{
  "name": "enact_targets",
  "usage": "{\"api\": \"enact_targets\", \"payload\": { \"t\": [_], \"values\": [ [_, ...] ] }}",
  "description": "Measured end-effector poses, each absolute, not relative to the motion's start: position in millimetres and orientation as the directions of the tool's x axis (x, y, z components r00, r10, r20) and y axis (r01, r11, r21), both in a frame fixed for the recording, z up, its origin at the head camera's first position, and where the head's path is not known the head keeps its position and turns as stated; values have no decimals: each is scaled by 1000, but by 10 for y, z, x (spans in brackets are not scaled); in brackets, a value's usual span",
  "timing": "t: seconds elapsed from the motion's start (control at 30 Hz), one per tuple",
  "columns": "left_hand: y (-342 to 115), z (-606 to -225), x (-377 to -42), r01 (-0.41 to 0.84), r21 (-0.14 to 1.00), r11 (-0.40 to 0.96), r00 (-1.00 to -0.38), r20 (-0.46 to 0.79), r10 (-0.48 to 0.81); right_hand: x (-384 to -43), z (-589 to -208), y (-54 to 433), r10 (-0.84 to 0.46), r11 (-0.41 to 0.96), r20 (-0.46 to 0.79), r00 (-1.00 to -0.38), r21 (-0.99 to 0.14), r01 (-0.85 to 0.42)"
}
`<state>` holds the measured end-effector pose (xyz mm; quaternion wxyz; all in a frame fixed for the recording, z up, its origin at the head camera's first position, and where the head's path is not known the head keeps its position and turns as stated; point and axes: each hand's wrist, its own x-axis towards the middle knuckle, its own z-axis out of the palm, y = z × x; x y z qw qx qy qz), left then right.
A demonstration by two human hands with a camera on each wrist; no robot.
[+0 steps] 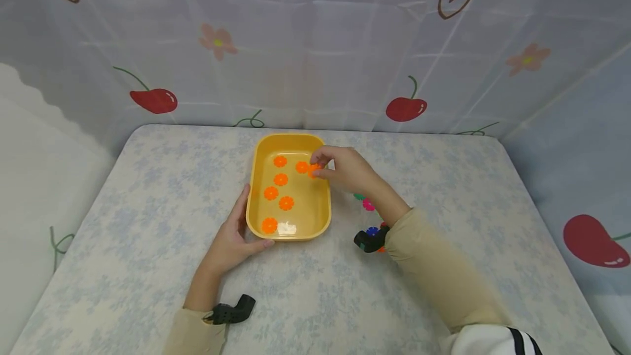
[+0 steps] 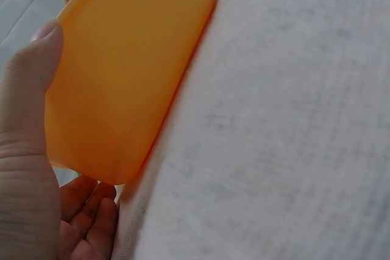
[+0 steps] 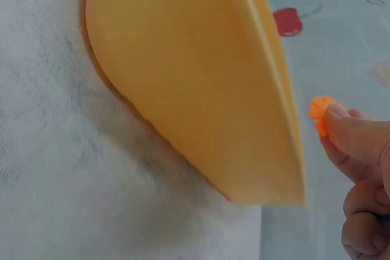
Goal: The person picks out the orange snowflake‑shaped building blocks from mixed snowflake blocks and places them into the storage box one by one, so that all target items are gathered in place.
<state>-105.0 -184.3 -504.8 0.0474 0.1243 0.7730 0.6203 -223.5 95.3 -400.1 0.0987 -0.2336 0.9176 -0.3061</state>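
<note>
A yellow tray (image 1: 307, 218) with rounded corners lies on the table, with several orange flower-shaped pieces (image 1: 286, 203) scattered on its floor. My left hand (image 1: 230, 242) holds the tray's near left corner, thumb along the near side and fingers by the left side. In the left wrist view the thumb touches the rim of the tray (image 2: 122, 77). Over the tray's far right rim, my right hand (image 1: 350, 171) pinches an orange flower-shaped piece (image 3: 319, 111) between thumb and index finger. The right wrist view shows that piece above the rim, apart from the tray.
Right of the tray, partly hidden under my right forearm, lie more small pieces, among them a pink one (image 1: 368, 205) and a blue one (image 1: 372, 231). Behind the table's far edge hangs a white curtain (image 1: 305, 59) with printed cherries and hearts.
</note>
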Motion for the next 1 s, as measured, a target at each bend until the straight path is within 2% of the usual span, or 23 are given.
{"api": "enact_targets", "payload": {
  "t": [0.2,0.33,0.87,1.0],
  "values": [
    [-1836,-5042,-1055,131,971,202,-962,76,261,-2274,-4069,591,-547,792,-95,-832,-382,-477],
    [-1830,-5050,-1061,121,972,202,-963,65,261,-2278,-4124,452,-574,804,-123,-810,-277,-527],
    [-1844,-5042,-1053,107,972,208,-965,51,258,-2297,-4290,292,-622,782,-107,-776,-133,-609],
    [-1849,-5057,-1051,106,973,206,-966,52,253,-2276,-4259,300,-623,780,-89,-777,-135,-611]
  ]
}}
